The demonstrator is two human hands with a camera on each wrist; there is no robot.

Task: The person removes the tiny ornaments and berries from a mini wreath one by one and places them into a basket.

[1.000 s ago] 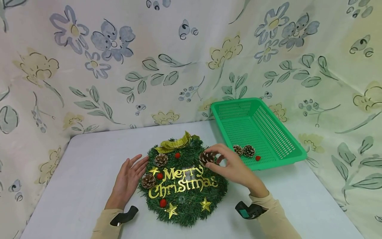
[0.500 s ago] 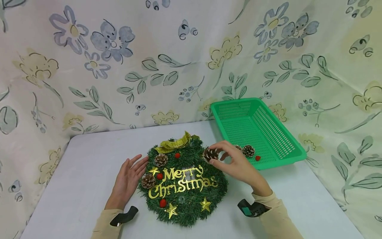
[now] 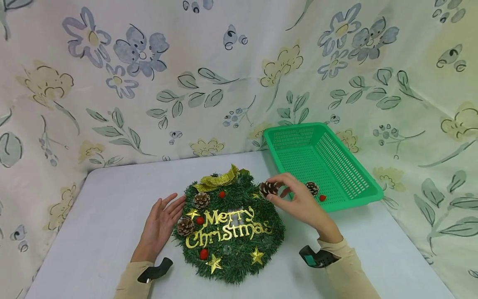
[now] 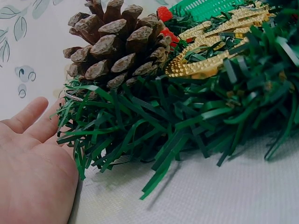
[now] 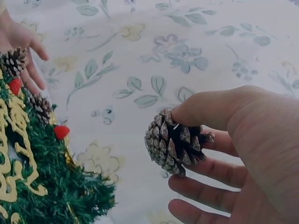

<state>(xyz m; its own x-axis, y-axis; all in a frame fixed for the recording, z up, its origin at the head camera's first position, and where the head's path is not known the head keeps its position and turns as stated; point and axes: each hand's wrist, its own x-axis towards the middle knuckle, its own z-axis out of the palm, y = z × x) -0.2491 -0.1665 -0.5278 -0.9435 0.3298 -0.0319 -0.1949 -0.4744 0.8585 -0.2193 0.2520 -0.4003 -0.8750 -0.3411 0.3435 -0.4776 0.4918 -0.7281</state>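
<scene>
A green tinsel wreath (image 3: 239, 272) with gold "Merry Christmas" lettering (image 3: 229, 226) lies on the table. My right hand (image 3: 300, 205) pinches a brown pine cone (image 3: 268, 189) with pale-tipped scales between thumb and fingers, above the wreath's upper right edge. In the right wrist view that pine cone (image 5: 173, 142) hangs apart from the wreath. At the wreath's left edge rests my left hand (image 3: 158, 226), palm up, fingers extended against the greenery. Two pine cones (image 3: 201, 200) sit on the wreath's left part, along with red balls (image 3: 203, 254), gold stars (image 3: 214, 263) and a gold ribbon (image 3: 218, 179).
A green mesh basket (image 3: 360, 202) stands at the back right, tilted toward me. Inside it lie a pine cone (image 3: 312, 188) and a red ball (image 3: 323, 198); my right hand covers part of its near side. A floral cloth (image 3: 209, 104) hangs behind the white table (image 3: 112, 199).
My right hand has moved right and slightly up with the pine cone, off the wreath toward the basket. It now hides a second pine cone in the basket. The left hand stays put.
</scene>
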